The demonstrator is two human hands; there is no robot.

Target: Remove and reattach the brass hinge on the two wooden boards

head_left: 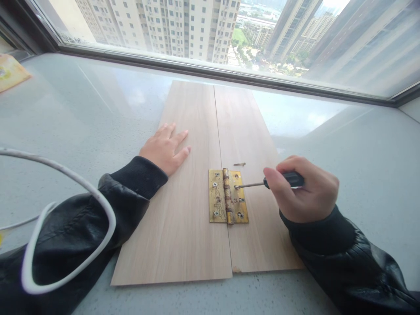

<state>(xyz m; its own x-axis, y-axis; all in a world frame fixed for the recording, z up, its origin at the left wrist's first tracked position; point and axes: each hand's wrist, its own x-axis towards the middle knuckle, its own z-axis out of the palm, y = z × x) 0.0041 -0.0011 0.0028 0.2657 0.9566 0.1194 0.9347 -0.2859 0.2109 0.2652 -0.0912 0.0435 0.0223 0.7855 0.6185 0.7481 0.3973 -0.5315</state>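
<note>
Two light wooden boards lie side by side, the left board and the right board. A brass hinge spans the seam between them, with several screws in its leaves. My left hand rests on the left board with its fingers spread. In my right hand is a screwdriver with a dark handle, its tip touching a screw in the hinge's right leaf. A loose screw lies on the right board just above the hinge.
The boards lie on a speckled pale sill below a window frame. A white cable loops over my left sleeve. A yellowish packet is at the far left.
</note>
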